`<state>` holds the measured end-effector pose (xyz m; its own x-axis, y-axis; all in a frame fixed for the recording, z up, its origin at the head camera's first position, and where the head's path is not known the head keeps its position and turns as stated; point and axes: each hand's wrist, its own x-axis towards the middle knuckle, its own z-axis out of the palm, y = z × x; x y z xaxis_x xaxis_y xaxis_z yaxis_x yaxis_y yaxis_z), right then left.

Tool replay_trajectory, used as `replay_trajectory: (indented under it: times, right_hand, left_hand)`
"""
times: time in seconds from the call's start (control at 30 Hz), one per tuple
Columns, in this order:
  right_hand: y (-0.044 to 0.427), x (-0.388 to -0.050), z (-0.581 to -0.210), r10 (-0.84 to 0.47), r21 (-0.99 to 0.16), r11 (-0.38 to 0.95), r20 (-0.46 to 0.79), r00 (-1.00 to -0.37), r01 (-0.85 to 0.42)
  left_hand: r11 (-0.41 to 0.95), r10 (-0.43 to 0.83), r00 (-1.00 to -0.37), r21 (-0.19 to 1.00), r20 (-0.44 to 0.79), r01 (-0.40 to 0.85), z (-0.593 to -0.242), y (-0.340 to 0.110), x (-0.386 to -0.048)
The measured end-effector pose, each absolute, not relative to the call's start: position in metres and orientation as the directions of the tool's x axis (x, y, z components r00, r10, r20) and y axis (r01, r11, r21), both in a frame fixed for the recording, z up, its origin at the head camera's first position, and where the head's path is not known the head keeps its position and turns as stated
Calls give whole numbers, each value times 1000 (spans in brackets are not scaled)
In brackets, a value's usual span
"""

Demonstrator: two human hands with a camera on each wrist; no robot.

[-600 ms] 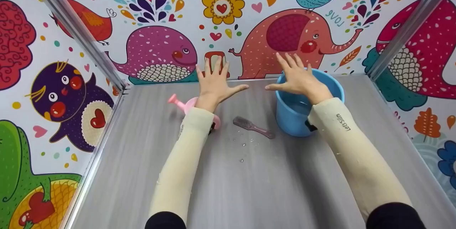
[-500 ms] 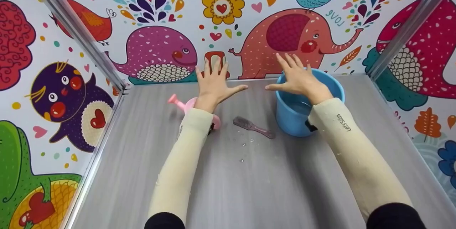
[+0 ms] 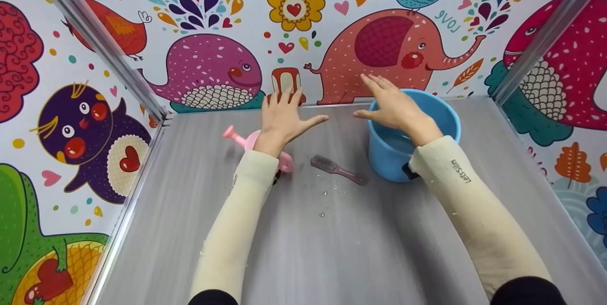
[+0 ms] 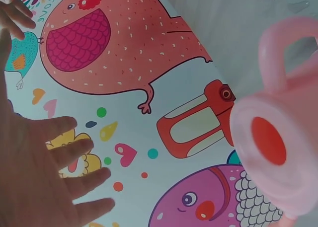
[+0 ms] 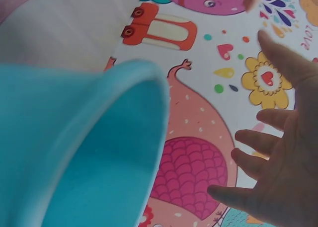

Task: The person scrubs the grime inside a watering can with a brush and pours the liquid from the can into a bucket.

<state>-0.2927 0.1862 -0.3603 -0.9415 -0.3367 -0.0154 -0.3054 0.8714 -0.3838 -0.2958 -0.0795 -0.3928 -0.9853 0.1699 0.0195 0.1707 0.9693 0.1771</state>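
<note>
My left hand (image 3: 281, 117) is held up with its fingers spread and holds nothing. Under its wrist stands a pink watering can (image 3: 251, 140), partly covered by the sleeve; its handle and top opening show in the left wrist view, the pink can (image 4: 293, 108) apart from the fingers. My right hand (image 3: 398, 108) hovers over the blue bucket (image 3: 390, 158) with straight fingers and thumb out, gripping nothing. In the right wrist view the bucket's rim (image 5: 144, 70) is beside the hand. Between the hands a mauve hairbrush (image 3: 337, 169) lies bristle end to the left.
Several water drops (image 3: 325, 193) dot the grey tabletop (image 3: 303, 257) in front of the hairbrush. A wall with printed animals (image 3: 213, 68) closes off the back, and metal rails (image 3: 90, 34) run up both rear corners.
Both hands have tipped slightly, with the right fingers drawing closer together and the left fingertips lowering a little. The can, hairbrush and bucket stay in place, while the head view shifts slightly.
</note>
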Motion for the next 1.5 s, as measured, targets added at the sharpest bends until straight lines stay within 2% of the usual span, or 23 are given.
replay_trajectory:
  times: [0.2,0.5,0.83,0.97,1.23,1.5]
  right_hand:
    - [181,-283,-357,-354,-403,856,1,-935,-324]
    - [172,-267,-358,-395,-391,826,115,-912,-406]
    - [163,-255,-363,-427,-386,809,130,-895,-443]
    - [163,-253,-366,-437,-400,798,133,-890,-451]
    - [164,-249,-377,-458,-432,770,139,-878,-470]
    - [163,-247,-390,-482,-436,763,110,-869,-478]
  left_hand:
    - [961,186,-982,202,19,186,-393,-84,-289]
    - [955,196,-980,223,29,197,-394,-90,-273]
    - [934,225,-972,268,64,234,-396,-95,-259]
    - [923,214,-974,311,73,226,-397,-97,-252]
    - [852,181,-981,486,73,194,-400,-103,-235]
    - [819,155,-986,551,57,161,-416,-110,-219]
